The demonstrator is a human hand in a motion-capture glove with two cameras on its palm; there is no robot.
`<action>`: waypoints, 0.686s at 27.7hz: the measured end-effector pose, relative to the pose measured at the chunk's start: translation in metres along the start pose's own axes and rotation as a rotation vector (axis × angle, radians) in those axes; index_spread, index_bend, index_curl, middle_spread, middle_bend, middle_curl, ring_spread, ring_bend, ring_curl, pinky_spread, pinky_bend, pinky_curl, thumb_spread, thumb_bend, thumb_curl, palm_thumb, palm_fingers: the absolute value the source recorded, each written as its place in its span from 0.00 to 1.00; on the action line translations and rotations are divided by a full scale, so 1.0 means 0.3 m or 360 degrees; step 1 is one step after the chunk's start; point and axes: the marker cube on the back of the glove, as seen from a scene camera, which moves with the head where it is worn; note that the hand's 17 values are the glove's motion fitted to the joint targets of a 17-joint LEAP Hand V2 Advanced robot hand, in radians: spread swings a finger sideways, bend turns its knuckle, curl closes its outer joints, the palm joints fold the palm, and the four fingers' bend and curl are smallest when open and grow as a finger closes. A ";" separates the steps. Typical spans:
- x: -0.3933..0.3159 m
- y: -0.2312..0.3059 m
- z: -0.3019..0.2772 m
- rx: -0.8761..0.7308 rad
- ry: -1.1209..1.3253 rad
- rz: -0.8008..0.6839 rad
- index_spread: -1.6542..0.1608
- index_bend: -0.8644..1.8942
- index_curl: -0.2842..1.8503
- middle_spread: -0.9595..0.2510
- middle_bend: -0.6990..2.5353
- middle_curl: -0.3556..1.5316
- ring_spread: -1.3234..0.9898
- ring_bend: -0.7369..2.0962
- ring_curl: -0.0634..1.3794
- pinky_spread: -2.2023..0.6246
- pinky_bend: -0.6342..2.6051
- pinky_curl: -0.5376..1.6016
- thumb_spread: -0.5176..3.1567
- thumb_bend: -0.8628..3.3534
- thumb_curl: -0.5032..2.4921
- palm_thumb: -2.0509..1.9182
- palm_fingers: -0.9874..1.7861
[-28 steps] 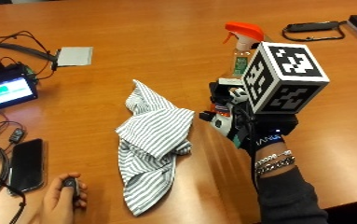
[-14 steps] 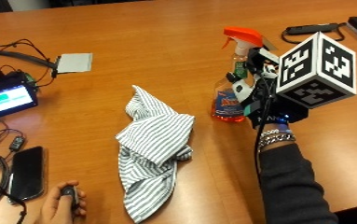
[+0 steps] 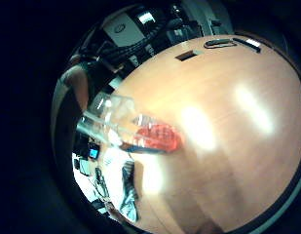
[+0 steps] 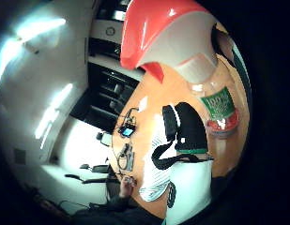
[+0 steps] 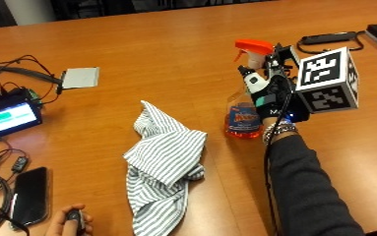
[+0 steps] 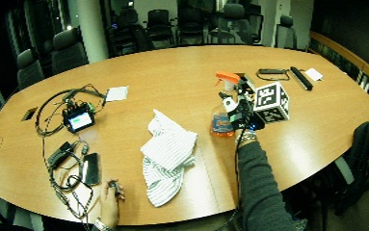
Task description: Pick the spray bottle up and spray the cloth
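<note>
- Glove: black-gloved right hand (image 5: 271, 93) wraps the neck of the upright, orange-capped clear spray bottle (image 5: 243, 105).
- Nozzle faces the crumpled striped cloth (image 5: 162, 167), lying leftward on the table.

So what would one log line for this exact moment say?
stage: bottle grasped | right hand: grips spray bottle at neck | bottle: upright, beside cloth | cloth: crumpled on table, not visibly sprayed
</note>
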 end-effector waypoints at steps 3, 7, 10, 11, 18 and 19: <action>0.026 -0.005 0.022 0.0033 -0.0148 0.0033 0.74 0.36 0.27 0.72 0.28 0.38 0.53 0.39 0.26 0.85 0.28 0.40 0.45 0.22 0.28 0.71 0.63; 0.071 -0.001 0.038 0.0144 -0.0288 0.0063 0.74 0.35 0.27 0.70 0.30 0.39 0.52 0.39 0.27 0.85 0.26 0.40 0.45 0.22 0.29 0.73 0.66; 0.104 0.002 0.042 0.0225 -0.0361 0.0079 0.74 0.37 0.27 0.66 0.32 0.40 0.51 0.42 0.28 0.83 0.25 0.39 0.43 0.22 0.30 0.74 0.73; 0.112 0.002 0.042 0.0257 -0.0371 0.0076 0.74 0.39 0.28 0.65 0.32 0.40 0.50 0.42 0.28 0.82 0.24 0.38 0.42 0.22 0.30 0.74 0.76; 0.139 -0.004 0.024 0.0549 -0.0244 -0.0039 0.75 0.34 0.28 0.61 0.32 0.42 0.48 0.46 0.33 0.72 0.34 0.43 0.37 0.20 0.32 0.75 0.83; 0.137 -0.002 0.019 0.0590 -0.0217 -0.0051 0.74 0.34 0.27 0.61 0.32 0.42 0.48 0.47 0.34 0.71 0.35 0.44 0.36 0.20 0.32 0.75 0.82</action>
